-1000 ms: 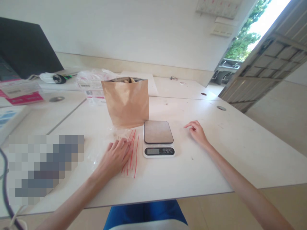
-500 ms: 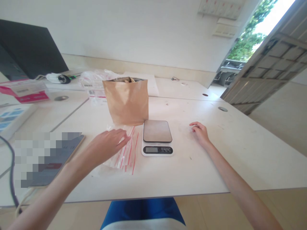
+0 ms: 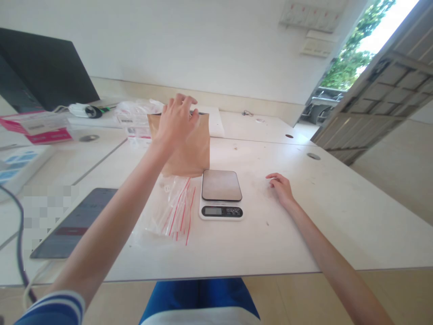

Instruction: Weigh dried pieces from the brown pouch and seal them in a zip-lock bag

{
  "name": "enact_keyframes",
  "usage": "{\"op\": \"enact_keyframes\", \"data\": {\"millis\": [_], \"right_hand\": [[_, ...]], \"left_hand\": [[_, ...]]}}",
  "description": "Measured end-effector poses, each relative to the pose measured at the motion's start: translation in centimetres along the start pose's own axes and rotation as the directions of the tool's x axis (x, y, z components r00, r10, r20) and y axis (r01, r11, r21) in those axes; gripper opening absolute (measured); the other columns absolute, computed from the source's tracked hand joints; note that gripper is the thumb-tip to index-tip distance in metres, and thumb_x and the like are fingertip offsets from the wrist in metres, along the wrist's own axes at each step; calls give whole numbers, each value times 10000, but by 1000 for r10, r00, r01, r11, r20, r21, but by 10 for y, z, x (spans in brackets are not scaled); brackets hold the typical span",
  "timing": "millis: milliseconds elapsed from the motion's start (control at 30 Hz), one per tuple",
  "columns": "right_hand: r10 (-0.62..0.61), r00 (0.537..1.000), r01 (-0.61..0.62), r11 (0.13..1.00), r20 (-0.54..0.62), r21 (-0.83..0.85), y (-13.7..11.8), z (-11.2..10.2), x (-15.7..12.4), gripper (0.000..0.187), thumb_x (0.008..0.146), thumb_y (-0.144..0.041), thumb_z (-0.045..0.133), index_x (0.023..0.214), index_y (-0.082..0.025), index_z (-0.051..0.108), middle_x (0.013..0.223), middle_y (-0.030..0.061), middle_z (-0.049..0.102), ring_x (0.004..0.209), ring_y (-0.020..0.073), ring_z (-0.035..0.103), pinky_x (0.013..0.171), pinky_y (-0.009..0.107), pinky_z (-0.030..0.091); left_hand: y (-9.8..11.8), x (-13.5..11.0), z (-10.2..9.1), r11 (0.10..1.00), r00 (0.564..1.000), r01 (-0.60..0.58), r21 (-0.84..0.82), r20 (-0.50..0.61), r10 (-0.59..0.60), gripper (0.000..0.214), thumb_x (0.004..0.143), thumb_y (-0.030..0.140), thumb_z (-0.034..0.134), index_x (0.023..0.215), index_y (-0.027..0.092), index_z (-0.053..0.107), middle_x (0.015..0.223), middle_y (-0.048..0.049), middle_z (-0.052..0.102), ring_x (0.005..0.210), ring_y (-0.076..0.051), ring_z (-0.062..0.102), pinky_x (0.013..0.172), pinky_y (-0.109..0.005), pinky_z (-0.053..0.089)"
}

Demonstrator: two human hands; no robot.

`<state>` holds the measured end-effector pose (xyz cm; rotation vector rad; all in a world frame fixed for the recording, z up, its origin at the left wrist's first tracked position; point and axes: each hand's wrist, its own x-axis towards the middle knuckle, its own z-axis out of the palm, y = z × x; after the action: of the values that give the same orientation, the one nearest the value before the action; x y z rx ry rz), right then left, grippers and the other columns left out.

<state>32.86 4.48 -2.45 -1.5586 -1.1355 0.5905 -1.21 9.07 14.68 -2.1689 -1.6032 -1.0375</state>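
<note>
Kraft paper bag (image 3: pixel 191 155), upright, open left-hand grip (image 3: pixel 176 124) over its top edge

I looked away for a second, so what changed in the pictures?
The left hand moved off the clear zip bags and went forward to the top of the brown paper bag; I can't tell if it holds it. The right hand and the kitchen scale stayed where they were.

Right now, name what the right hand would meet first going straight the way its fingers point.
The right hand would most likely meet the digital kitchen scale first, at its right edge, though depth is unclear.
</note>
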Motion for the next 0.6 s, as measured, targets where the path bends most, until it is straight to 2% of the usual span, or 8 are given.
{"op": "enact_keyframes", "data": {"millis": [67,133,300,433,600], "right_hand": [[0,1000,0,1000,9,-3,1,0,1,226,489,-252,464,649,-207,617,602,-11,553,579,150,451,612,302,397],[0,1000,0,1000,17,-8,2,0,2,222,493,-241,466,651,-208,619,598,-12,550,582,153,457,605,300,396],[-3,1000,4,1000,26,-30,4,-1,3,217,503,-225,467,650,-209,625,611,-9,552,602,158,470,633,305,390],[-8,999,9,999,32,-42,5,-1,4,215,505,-230,467,649,-208,625,614,-10,551,609,160,470,648,310,389],[-17,999,19,999,38,-50,5,-1,4,218,506,-232,465,652,-208,625,617,-3,561,629,168,483,649,310,403]], "left_hand": [[-2,4,9,999,998,26,43,63,-29,361,931,274,350,1208,211,572,1291,-116,567,1199,-304,521,1010,-452,383],[-3,2,15,997,996,8,72,89,-14,386,938,269,321,1232,188,558,1300,-141,558,1214,-315,504,1027,-477,347],[-4,-5,16,998,999,22,60,35,-24,391,964,340,278,1187,171,551,1277,-154,546,1218,-329,488,1024,-476,334],[-1,-3,17,995,995,103,17,-9,-103,313,959,282,301,1143,140,511,1238,-174,528,1209,-314,494,1018,-442,351],[-1,4,21,984,983,151,-91,-95,-159,251,923,254,368,1123,171,496,1221,-165,515,1170,-292,528,991,-411,389]]}}
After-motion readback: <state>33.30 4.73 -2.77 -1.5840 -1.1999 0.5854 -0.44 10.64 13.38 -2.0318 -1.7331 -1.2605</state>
